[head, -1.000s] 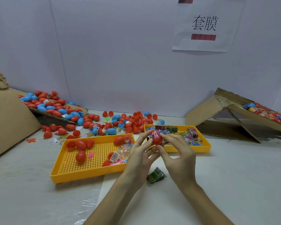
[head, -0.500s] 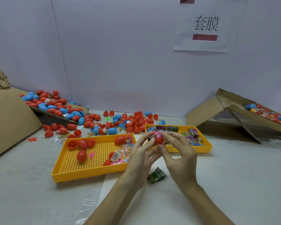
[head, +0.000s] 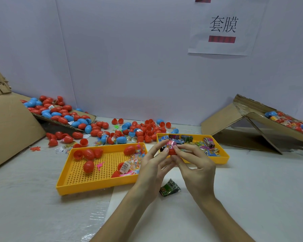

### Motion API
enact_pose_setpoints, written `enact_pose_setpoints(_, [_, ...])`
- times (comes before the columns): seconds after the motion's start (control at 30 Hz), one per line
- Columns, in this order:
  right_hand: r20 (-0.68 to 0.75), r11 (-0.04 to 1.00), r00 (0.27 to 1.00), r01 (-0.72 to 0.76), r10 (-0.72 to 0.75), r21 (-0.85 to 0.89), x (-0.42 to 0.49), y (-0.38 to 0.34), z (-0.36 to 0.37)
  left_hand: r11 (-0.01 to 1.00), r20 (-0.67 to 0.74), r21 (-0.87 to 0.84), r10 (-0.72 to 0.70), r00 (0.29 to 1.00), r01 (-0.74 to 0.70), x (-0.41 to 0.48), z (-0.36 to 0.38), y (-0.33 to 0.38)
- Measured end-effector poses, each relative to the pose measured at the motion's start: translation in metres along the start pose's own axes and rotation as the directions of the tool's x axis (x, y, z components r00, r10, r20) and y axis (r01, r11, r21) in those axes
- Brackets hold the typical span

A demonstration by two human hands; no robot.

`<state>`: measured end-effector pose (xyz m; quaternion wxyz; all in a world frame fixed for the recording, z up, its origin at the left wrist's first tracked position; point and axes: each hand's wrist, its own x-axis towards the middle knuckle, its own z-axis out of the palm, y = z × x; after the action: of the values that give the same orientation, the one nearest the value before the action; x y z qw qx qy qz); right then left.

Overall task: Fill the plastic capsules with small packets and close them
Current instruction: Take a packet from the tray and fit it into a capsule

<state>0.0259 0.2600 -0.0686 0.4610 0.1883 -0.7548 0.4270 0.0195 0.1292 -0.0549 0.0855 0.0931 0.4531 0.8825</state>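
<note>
The left hand point(head: 152, 165) and right hand point(head: 198, 170) both pinch a red capsule point(head: 172, 151) between them, a pink packet point(head: 170, 143) poking from its top. Stuffing step, probably; next the packet needs pushing fully in before closing.

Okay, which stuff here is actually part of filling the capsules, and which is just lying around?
In the job: red capsule with pink packet, held by left hand and right hand; packet tray; capsule tray.
Lying about: wall sign; folded cardboard; orange scrap.
</note>
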Motion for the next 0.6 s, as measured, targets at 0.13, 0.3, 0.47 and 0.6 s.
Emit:
enact_pose_setpoints(0.13, [-0.002,1.0,1.0,-0.002,0.002,0.01,0.0,0.0002,0.0004,1.0,-0.004,-0.013,0.001,1.0,-0.001,0.0001,0.0,0.0005])
enact_pose_setpoints(0.3, [0.001,1.0,1.0,-0.001,0.001,0.004,0.0008,-0.0004,-0.001,1.0,-0.004,-0.026,0.0,1.0,0.0,-0.0005,0.0002,-0.0008])
enact_pose_setpoints(0.47, [0.019,0.998,0.998,-0.067,0.067,-0.005,0.0009,-0.0057,0.0003,0.999,0.022,-0.037,-0.008,1.0,0.009,-0.0009,-0.0008,-0.0004])
enact_pose_setpoints(0.6, [0.006,0.999,0.999,-0.05,0.05,-0.018,0.0021,-0.0025,-0.0016,1.0,0.035,-0.001,-0.027,0.999,0.027,-0.0014,0.0012,-0.0004])
